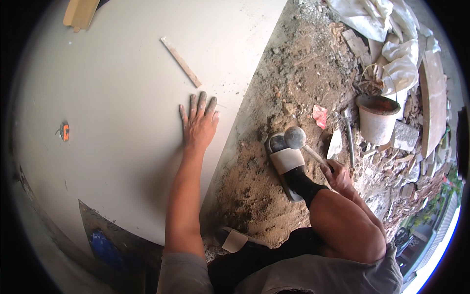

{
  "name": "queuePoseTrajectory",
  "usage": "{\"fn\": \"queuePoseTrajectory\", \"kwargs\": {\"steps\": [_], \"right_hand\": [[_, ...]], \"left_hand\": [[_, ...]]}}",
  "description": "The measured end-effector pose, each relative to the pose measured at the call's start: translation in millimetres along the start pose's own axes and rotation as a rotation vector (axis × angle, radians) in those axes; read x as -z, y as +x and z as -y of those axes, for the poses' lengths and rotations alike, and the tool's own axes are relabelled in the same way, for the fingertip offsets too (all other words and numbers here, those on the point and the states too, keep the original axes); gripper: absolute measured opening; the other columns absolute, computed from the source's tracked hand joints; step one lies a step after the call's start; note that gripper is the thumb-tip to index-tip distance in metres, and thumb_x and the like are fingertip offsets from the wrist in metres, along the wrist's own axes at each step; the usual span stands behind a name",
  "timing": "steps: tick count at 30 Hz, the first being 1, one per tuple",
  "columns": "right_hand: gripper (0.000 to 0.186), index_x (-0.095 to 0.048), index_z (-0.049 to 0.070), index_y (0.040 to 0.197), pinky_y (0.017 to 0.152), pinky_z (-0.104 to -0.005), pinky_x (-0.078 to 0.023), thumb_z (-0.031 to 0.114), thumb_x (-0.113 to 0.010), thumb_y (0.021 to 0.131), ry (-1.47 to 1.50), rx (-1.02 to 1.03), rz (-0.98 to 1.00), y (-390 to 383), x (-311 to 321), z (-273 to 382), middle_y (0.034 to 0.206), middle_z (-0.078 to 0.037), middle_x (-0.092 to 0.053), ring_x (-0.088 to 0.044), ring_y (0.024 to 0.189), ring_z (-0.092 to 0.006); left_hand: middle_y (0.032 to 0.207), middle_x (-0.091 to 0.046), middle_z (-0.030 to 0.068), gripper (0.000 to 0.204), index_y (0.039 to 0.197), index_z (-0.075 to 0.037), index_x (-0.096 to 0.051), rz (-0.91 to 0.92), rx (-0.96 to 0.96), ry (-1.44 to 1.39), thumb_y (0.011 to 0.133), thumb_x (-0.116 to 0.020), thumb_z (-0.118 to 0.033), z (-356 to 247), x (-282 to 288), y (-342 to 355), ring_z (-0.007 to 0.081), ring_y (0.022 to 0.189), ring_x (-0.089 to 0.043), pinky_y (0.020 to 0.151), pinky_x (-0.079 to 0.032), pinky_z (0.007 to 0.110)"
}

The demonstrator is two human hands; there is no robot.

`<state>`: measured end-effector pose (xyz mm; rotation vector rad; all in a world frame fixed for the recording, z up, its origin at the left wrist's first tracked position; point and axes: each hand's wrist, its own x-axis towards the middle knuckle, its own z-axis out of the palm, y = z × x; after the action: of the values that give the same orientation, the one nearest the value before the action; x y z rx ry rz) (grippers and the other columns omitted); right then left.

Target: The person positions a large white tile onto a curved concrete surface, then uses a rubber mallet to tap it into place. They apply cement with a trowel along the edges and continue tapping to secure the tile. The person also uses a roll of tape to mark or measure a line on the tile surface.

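My left hand [199,121] lies flat on a large pale tile or panel [122,132], fingers spread and dusty at the tips. Just beyond its fingertips rests a thin wooden strip [181,62]. On the right, my right hand [339,175] is wrapped round the handle of a mallet [295,137] with a round greyish head. The mallet head is held over my sandalled foot, next to the white strap [287,160] of the sandal. An orange and black tape measure [65,132] sits on the panel's left part.
Loose brown soil [264,181] borders the panel's right edge. Beyond are a dirty white bucket [378,120], a hammer-like tool [349,134], a red scrap [319,116], white sacks [367,17], boards [433,103] and rubble. A cardboard piece [81,13] lies at the far left.
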<state>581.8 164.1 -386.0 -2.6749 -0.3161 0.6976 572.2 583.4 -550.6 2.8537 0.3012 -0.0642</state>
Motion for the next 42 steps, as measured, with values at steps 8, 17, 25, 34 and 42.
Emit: {"fn": "queuePoseTrajectory", "kwargs": {"steps": [8,17,25,34,42], "right_hand": [[0.037,-0.065,-0.002,0.098,0.069,-0.0424,-0.051,0.035,-0.064,0.091,0.065,0.028,0.024,49,-7,-13,0.083,-0.020,-0.065,-0.064,0.077,-0.0380],[0.040,-0.066,-0.001,0.099,0.072,-0.0427,-0.050,0.039,-0.061,0.091,0.163,0.151,0.043,110,-13,-3,0.084,-0.021,-0.066,-0.065,0.080,-0.0375],[0.038,-0.065,0.000,0.099,0.070,-0.0422,-0.051,0.037,-0.061,0.091,0.234,0.317,0.070,153,-25,23,0.085,-0.021,-0.065,-0.064,0.078,-0.0379],[0.030,-0.068,0.011,0.102,0.068,-0.0432,-0.054,0.035,-0.069,0.084,-0.103,0.725,-0.020,191,-51,86,0.088,-0.016,-0.066,-0.067,0.081,-0.0344],[0.019,-0.064,0.014,0.086,0.070,-0.0432,-0.046,0.031,-0.070,0.082,-0.208,1.406,0.192,263,-130,238,0.082,-0.008,-0.062,-0.059,0.078,-0.0307]], "left_hand": [[0.152,-0.034,0.0133,0.060,0.140,-0.014,-0.048,-0.052,0.045,-0.063,0.090,-0.058,-0.046,-58,-5,-21,0.0306,0.144,-0.024,0.116,-0.011,0.059],[0.151,-0.037,0.0103,0.052,0.135,-0.015,-0.053,-0.082,0.084,-0.015,0.091,-0.057,-0.041,-65,-7,-18,0.0309,0.142,-0.028,0.113,-0.015,0.061],[0.152,-0.035,0.0101,0.051,0.135,-0.016,-0.053,0.068,0.167,-0.143,0.089,-0.062,-0.033,-77,15,-15,0.0298,0.143,-0.027,0.113,-0.018,0.061],[0.132,-0.056,0.0195,0.050,0.131,-0.007,-0.056,0.282,0.191,-0.498,0.094,-0.056,-0.041,-73,238,-98,0.0360,0.123,-0.051,0.105,-0.037,0.045],[0.140,-0.047,0.0183,0.058,0.136,-0.010,-0.049,-0.224,0.474,-0.541,0.092,-0.053,-0.047,-147,279,-172,0.0322,0.129,-0.047,0.111,-0.030,0.053]]}}
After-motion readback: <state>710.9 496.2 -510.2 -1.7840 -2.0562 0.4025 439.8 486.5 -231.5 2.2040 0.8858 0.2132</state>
